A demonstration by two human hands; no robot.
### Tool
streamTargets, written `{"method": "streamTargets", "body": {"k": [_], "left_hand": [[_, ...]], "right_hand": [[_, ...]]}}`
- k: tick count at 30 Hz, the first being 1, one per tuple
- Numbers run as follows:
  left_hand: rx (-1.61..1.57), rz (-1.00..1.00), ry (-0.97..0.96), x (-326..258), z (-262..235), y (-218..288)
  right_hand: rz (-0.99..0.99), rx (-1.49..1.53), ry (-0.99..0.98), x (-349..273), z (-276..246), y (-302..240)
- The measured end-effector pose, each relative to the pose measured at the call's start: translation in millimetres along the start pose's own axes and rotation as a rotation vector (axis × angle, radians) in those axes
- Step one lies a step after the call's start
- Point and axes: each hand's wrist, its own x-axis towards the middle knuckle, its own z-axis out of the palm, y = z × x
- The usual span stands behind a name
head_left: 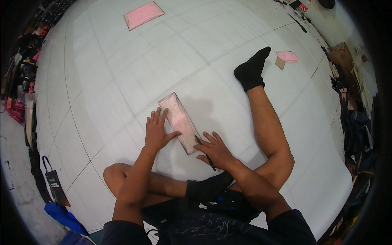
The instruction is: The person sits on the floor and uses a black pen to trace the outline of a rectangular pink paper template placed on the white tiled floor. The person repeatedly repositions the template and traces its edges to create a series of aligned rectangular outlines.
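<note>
A person is sitting on a white tiled floor (122, 61), one leg folded in and the other stretched out, both feet in black socks (252, 69). A long pink rectangular piece (181, 121) is lying flat on the floor directly in front of the person, angled from upper left to lower right.

The left hand (157, 130) is resting palm down with its fingers spread open; the thumb is lying on the long left edge of the pink piece and the remaining fingers are lying on the floor just beside it. The right hand (216, 149) is resting at the lower right end of the piece, fingers loosely extended, and is holding a black pen (205, 153) under the fingers, its upper end touching the corner of the piece.

A larger pink sheet (143, 14) is lying on the floor well apart at the far side. A smaller pink sheet (287, 56) is lying near the outstretched foot, with a brown card piece (280, 63) touching its left edge. A dark bag (55, 183) is standing at the left edge of the floor
</note>
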Motion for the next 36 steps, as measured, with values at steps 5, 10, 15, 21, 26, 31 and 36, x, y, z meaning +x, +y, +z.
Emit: {"method": "streamTargets", "body": {"k": [5,10,15,21,26,31,36], "left_hand": [[0.004,0.031,-0.04,-5,3,-5],[-0.012,0.065,0.016,-5,12,-15],[-0.011,0.07,0.021,-3,15,-18],[-0.049,0.049,0.008,-1,16,-19],[-0.113,0.032,0.007,-2,14,-18],[-0.073,0.014,-0.006,-2,11,-20],[-0.127,0.029,0.012,1,12,-15]], "right_hand": [[0.014,0.0,-0.005,0,3,5],[0.021,0.022,0.015,1,3,3],[0.023,0.039,0.03,1,1,2],[0.149,0.22,0.132,6,-11,6],[0.443,0.451,0.422,19,-47,5],[0.393,0.522,0.454,64,-52,11],[0.292,0.413,0.319,145,-26,31]]}}
